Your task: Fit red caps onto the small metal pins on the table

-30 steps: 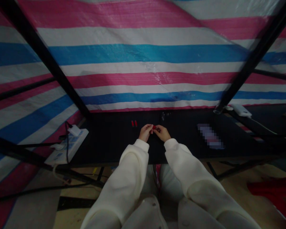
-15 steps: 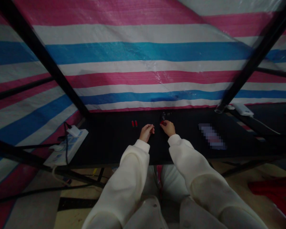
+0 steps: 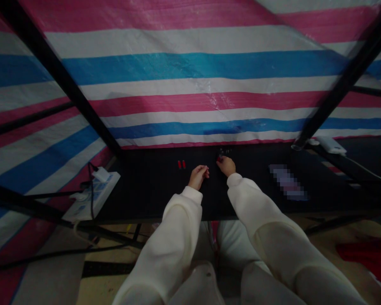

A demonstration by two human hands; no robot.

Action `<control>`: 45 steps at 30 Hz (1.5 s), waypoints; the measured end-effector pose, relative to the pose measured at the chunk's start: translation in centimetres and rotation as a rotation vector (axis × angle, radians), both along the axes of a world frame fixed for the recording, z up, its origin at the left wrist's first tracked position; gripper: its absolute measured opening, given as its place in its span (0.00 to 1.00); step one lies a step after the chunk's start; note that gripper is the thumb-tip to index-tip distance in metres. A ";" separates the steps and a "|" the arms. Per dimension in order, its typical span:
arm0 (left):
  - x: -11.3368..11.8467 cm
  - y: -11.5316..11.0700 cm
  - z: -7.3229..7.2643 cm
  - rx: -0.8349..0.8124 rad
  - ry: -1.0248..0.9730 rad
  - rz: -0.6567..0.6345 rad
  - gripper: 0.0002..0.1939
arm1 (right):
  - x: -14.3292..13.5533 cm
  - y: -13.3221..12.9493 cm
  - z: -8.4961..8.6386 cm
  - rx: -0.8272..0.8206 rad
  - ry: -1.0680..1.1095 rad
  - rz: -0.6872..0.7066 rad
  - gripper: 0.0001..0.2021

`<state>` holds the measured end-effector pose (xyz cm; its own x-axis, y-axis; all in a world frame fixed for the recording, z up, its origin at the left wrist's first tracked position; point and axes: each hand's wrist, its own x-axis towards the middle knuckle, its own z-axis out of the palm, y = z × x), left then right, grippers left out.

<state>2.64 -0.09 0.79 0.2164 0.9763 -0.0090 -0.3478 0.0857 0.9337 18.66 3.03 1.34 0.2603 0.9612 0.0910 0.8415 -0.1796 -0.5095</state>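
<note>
My left hand [image 3: 198,177] hovers over the black table with its fingers curled together; whatever lies between them is too small to make out. To its upper left, two small red sticks [image 3: 181,164] lie side by side. My right hand [image 3: 226,165] pinches a small red piece [image 3: 219,158] at its fingertips. Just beyond those fingertips is a small dark object [image 3: 221,151], its shape unclear. Several tiny pale bits [image 3: 228,151] lie to the right of it.
On the left, a white power strip [image 3: 97,197] with plugs and cables rests at the table edge [image 3: 139,220]. A blurred, phone-like item [image 3: 288,183] lies on the right. Farther right is a white device [image 3: 331,145] with a cable. Black frame posts and striped sheeting stand behind.
The view has shifted slightly, so most things appear farther right. My right hand has moved slightly away from me, closer to the dark object. My left hand keeps its curled pose.
</note>
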 end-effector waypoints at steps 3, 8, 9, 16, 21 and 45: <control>0.0 0.0 -0.1 0.001 0.002 -0.002 0.13 | 0.1 0.2 -0.2 0.004 -0.017 0.014 0.13; -0.1 0.1 -0.3 0.026 0.006 -0.011 0.13 | 0.3 0.5 -0.6 0.008 -0.029 0.030 0.14; -0.1 0.2 -0.4 0.029 0.003 -0.013 0.13 | 0.3 0.5 -0.7 0.004 -0.021 0.035 0.13; 0.0 0.3 -0.6 0.027 -0.013 -0.012 0.13 | 0.8 0.7 -0.9 -0.038 0.052 0.018 0.13; 0.0 0.3 -0.5 0.024 -0.003 -0.014 0.13 | 1.1 0.5 -0.8 -0.009 0.052 -0.019 0.13; -0.9 0.0 0.8 0.212 0.141 0.463 0.17 | 0.0 -3.3 1.8 -0.147 -0.022 -0.047 0.14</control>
